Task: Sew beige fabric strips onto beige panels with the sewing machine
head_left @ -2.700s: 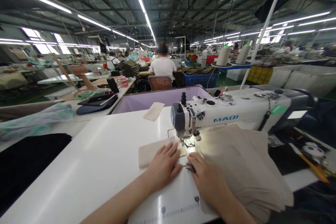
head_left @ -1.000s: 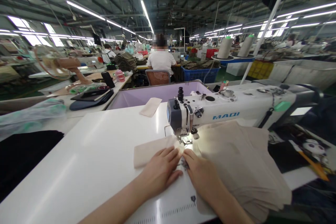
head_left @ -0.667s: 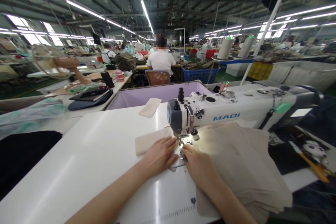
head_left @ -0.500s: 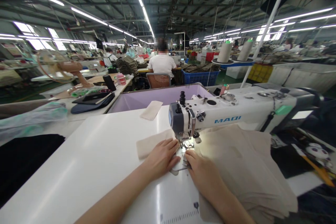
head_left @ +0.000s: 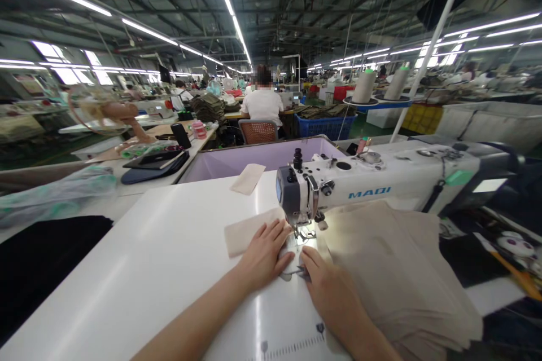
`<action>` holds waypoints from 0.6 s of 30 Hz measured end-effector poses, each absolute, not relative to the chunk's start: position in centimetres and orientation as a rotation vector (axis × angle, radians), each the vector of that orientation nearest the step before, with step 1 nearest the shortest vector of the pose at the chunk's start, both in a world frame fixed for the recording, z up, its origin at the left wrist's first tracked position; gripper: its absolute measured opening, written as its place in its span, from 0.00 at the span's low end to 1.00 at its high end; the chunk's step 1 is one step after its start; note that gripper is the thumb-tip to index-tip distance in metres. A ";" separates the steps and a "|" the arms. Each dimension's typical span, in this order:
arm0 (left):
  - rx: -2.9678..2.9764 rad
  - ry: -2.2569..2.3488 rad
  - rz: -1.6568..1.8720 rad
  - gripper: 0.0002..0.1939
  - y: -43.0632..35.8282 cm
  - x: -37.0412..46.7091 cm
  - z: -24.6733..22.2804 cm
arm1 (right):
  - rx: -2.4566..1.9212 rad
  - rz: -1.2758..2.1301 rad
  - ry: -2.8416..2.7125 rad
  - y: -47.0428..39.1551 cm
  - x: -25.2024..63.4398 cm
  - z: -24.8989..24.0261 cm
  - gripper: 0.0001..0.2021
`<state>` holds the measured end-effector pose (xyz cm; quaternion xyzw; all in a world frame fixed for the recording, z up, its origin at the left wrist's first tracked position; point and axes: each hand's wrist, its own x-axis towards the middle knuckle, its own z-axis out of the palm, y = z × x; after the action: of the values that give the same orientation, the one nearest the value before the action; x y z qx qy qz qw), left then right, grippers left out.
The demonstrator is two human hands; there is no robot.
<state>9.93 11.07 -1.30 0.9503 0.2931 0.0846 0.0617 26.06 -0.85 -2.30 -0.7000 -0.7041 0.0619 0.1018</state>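
Observation:
My left hand [head_left: 266,254] lies flat with its fingers stretched out, over the right end of a beige fabric strip [head_left: 243,235] on the white table. Its fingertips are just left of the presser foot [head_left: 305,233] of a white sewing machine [head_left: 381,175]. My right hand [head_left: 328,279] is closed beside the lit needle plate [head_left: 295,259], fingers curled, close to the front of the presser foot. A small dark edge shows under its fingertips; what it holds, if anything, I cannot make out. To its right a stack of beige fabric panels [head_left: 393,259] lies partly under the forearm.
Another beige piece [head_left: 248,179] lies at the table's far edge, before a lilac bin [head_left: 262,158]. Thread cones [head_left: 364,87] stand behind the machine. At left are black cloth [head_left: 51,271] and a side table [head_left: 148,186] with a fan. A person [head_left: 262,102] sits ahead.
The whole view has shifted slightly right and down. My right hand has drawn a little back from the presser foot, while my left hand stays on the fabric strip.

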 end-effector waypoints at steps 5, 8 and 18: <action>2.868 0.948 0.213 0.28 10.4 9.8 -1.3 | -1.972 0.059 -1.855 -0.9 26.5 -3.8 0.26; 2.881 0.985 0.197 0.27 8.9 9.1 -0.8 | -1.878 0.061 -1.791 -1.1 27.0 -4.3 0.25; 2.796 1.150 0.045 0.17 8.7 6.3 2.2 | -1.696 0.070 -1.701 -1.6 27.5 -4.0 0.22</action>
<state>6.25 8.70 2.22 0.9231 0.3797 0.0150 0.0587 27.52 -1.61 -4.02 -0.6581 -0.6601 0.0271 0.3611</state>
